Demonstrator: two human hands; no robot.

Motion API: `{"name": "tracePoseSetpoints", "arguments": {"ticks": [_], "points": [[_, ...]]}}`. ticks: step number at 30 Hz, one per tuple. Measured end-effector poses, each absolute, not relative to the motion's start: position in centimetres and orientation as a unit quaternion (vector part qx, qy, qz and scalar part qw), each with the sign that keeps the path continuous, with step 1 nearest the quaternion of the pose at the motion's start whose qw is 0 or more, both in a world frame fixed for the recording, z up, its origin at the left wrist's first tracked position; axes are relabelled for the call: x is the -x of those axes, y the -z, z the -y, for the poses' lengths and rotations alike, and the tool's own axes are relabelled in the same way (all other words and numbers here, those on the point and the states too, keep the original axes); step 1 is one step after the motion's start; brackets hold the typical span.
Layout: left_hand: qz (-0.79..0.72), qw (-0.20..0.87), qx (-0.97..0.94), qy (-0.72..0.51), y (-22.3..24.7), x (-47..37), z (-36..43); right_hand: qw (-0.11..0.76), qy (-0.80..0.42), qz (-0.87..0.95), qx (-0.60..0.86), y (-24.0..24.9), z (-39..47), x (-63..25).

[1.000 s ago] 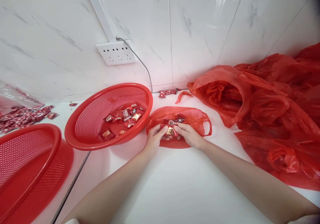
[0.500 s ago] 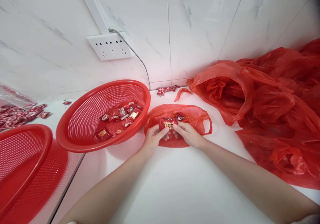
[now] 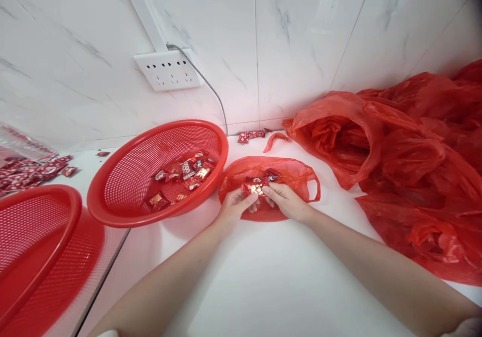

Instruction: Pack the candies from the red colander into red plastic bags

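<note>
A red wrapped candy (image 3: 253, 188) with shiny gold print is pinched between my left hand (image 3: 233, 207) on one side and my right hand (image 3: 286, 200) on the other. Both hands are over a small red plastic bag (image 3: 297, 169) lying spread on the white table. Other dark red wrapped pieces (image 3: 272, 175) show behind the held candy, at the bag. To the left, a red perforated basket (image 3: 124, 189) leans at a tilt and holds several red wrapped candies (image 3: 188, 169).
A second red basket (image 3: 45, 241) stands at the lower left, with a heap of small red packets (image 3: 33, 174) behind it. Several packets (image 3: 251, 135) lie by the wall. A pile of red plastic bags (image 3: 406, 146) fills the right. A socket panel (image 3: 169, 71) with a grey cable is on the wall.
The candy in my hands has tilted slightly, and its gold print now catches more light. The view has shifted a little; the baskets and bags stay in place.
</note>
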State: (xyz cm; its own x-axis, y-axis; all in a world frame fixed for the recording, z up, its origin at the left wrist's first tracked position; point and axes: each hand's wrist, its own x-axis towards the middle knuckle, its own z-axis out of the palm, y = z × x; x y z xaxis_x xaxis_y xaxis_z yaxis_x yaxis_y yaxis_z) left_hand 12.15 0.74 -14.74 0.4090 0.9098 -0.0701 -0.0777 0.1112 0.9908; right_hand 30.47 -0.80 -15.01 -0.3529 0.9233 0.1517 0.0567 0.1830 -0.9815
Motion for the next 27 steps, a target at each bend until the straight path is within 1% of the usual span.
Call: {"name": "tracePoseSetpoints", "arguments": {"ticks": [5, 8, 11, 15, 20, 25, 27], "points": [[-0.376, 0.66, -0.511, -0.403, 14.9, -12.08, -0.67, 0.448, -0.538, 0.622, 0.351, 15.28, 0.93, -30.34], [-0.379, 0.642, -0.54, -0.391, 14.86, -12.12, -0.5, 0.462, -0.552, 0.613, 0.325, 15.02, 0.94, -30.25], [-0.387, 0.617, -0.579, -0.366, 14.75, -12.2, -0.34, 0.47, -0.549, 0.602, 0.339, 14.61, 0.98, -30.12], [-0.393, 0.615, -0.578, -0.364, 14.65, -12.28, -0.37, 0.449, -0.525, 0.627, 0.36, 14.46, 1.05, -30.09], [-0.402, 0.599, -0.577, -0.383, 14.43, -12.3, -0.45, 0.425, -0.438, 0.675, 0.413, 14.9, 0.94, -30.11], [-0.407, 0.587, -0.566, -0.411, 14.2, -12.65, -0.09, 0.44, -0.391, 0.686, 0.428, 15.09, 1.05, -29.92], [-0.412, 0.579, -0.564, -0.42, 14.26, -12.79, 0.01, 0.442, -0.397, 0.681, 0.429, 15.07, 1.1, -29.92]]}}
